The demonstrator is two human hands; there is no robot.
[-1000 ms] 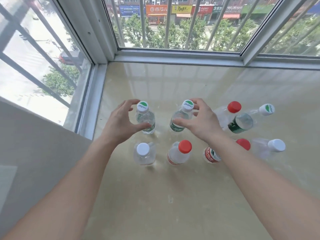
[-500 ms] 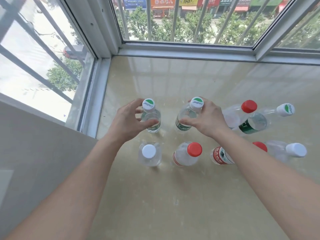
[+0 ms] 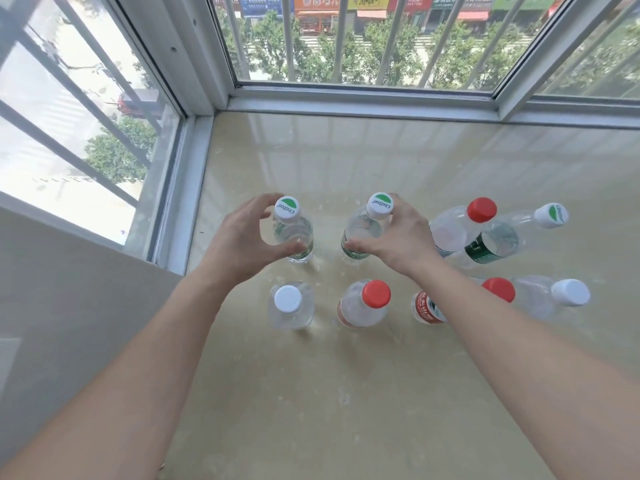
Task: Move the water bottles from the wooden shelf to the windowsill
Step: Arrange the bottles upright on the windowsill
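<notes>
Two clear water bottles with green-and-white caps stand upright side by side on the beige windowsill (image 3: 346,393). My left hand (image 3: 239,244) curls round the left bottle (image 3: 294,233), thumb in front and fingers behind its neck. My right hand (image 3: 398,240) wraps the right bottle (image 3: 362,226) the same way, fingers by its cap. Both bottle bases touch the sill. The wooden shelf is out of view.
Several more bottles stand close by: a white-capped one (image 3: 289,303) and a red-capped one (image 3: 363,303) just nearer than my hands, a red-labelled one (image 3: 424,308) under my right forearm, others (image 3: 491,244) to the right. Window frames (image 3: 346,98) bound the sill at the back and left.
Both hands stay curled round the same two green-capped bottles, which remain standing on the sill. The view has shifted a little, so everything sits slightly further right in the frame.
</notes>
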